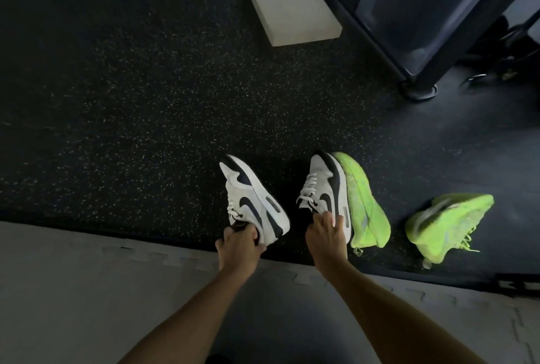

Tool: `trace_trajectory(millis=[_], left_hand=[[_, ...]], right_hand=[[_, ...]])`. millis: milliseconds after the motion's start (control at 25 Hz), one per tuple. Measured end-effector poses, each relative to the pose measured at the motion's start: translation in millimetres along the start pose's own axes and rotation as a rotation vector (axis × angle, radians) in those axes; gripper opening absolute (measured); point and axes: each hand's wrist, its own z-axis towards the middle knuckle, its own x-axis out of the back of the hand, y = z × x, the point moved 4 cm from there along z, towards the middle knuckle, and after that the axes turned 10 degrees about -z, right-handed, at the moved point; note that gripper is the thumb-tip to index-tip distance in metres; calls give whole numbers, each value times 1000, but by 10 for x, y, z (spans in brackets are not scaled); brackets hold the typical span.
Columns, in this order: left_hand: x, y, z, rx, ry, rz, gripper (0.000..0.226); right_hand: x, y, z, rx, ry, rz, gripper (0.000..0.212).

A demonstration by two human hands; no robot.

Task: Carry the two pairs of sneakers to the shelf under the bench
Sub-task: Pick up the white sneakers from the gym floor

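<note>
While both arms reach down over the speckled black floor (131, 100), the left hand (238, 247) grips the heel of one white-and-black sneaker (254, 197) and the right hand (327, 235) grips the heel of its mate (327, 185), toes pointing away. Two neon green sneakers lie to the right: one (365, 203) touches the right-hand shoe, the other (447, 223) sits apart. A pale foam block (292, 13) rests farther off beside a dark machine frame (409, 13).

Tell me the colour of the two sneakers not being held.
Neon yellow-green: one sneaker beside the right hand, the other sneaker further right. Head view.
</note>
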Motion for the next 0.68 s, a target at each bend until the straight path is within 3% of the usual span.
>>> trace_trajectory(millis=[240,360,600,680], left_hand=[[-234,119,-74,181,-30,-130,21],[-264,195,-78,193,12,-233,33],[-473,127,186,350,-62,-546,54],[-342,264,173,310,-50,-487,40]], right_hand=[[49,127,-171,-37,-48,108,48],[164,71,-166,23,-18,147,54],[373,119,-124,8,-18,181,42],[425,137,-147,-7,-2,213,38]])
